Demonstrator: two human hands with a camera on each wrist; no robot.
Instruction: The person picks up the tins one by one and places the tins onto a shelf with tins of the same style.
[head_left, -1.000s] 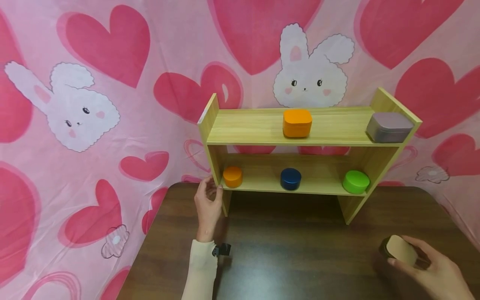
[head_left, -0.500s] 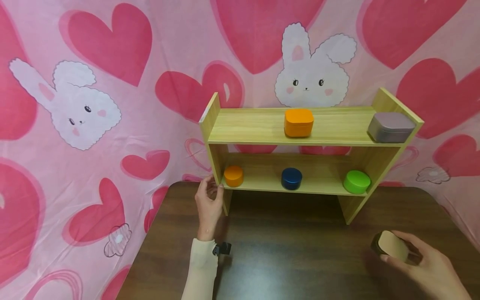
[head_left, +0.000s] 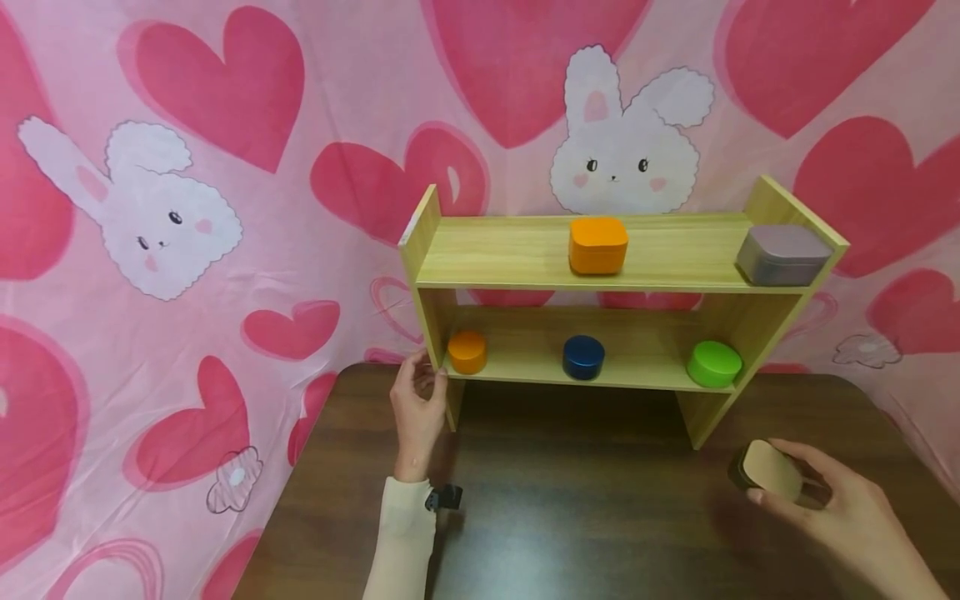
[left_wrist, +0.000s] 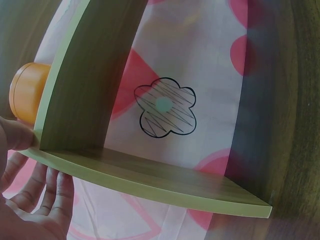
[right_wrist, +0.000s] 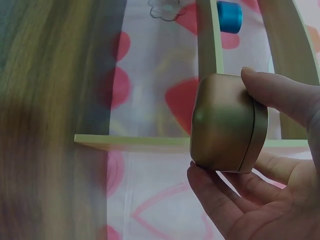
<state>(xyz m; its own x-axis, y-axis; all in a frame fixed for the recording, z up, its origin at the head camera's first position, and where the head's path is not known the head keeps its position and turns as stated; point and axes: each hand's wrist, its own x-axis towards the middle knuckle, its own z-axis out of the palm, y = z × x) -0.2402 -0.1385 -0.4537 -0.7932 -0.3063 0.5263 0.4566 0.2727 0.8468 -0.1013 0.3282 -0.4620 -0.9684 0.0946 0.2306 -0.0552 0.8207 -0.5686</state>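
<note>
A two-tier wooden shelf (head_left: pixel 517 287) stands on the table. My left hand (head_left: pixel 417 404) grips its left side panel (left_wrist: pixel 150 182), thumb at the front edge near the lower tier, fingers against the outer face. In my right hand (head_left: pixel 855 504) is a gold tin with rounded corners (right_wrist: pixel 222 122), pinched between thumb and fingers. It is held to the right of the shelf's right leg, apart from the shelf. On the lower tier sit a round orange tin (head_left: pixel 467 353), a round dark blue tin (head_left: pixel 583 358) and a round green tin (head_left: pixel 715 365).
The upper tier carries an orange rounded box (head_left: pixel 597 247) near its middle and a grey-purple box (head_left: pixel 783 255) against the right panel. Behind the dark wooden table (head_left: pixel 570 508) hangs a pink cloth (head_left: pixel 345 83) with hearts and rabbits.
My right hand has moved the gold tin left and away from me, closer to the shelf's right leg. The left hand has stayed on the side panel.
</note>
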